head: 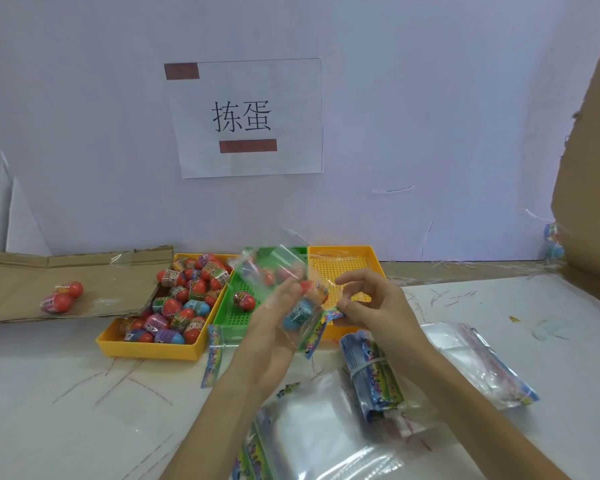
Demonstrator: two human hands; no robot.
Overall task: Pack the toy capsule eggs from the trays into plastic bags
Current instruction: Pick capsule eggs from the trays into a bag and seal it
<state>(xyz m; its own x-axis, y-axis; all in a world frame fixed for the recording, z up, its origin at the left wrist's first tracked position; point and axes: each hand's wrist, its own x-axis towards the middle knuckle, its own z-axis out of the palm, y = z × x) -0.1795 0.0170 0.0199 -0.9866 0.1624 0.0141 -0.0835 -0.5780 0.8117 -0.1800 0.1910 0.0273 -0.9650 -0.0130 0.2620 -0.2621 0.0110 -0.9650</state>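
Observation:
My left hand (269, 336) holds a clear plastic bag (281, 271) above the green tray (232, 292); two capsule eggs (303, 311) sit inside it, one blue and one red and yellow. My right hand (364, 299) pinches the bag's printed header edge (331, 315) from the right. The left yellow tray (146, 348) is heaped with several red, blue and purple capsule eggs (184, 299). A single dark egg (244, 300) lies in the green tray. The right yellow tray (343, 265) has no eggs in view.
Two loose eggs (63, 296) lie on flattened cardboard (21, 278) at the left. Bundled printed bags (374, 372) and loose clear bags (326, 427) lie on the white table at front right. A single printed header strip (212, 355) sits beside the trays. A cardboard box wall (589, 168) rises at far right.

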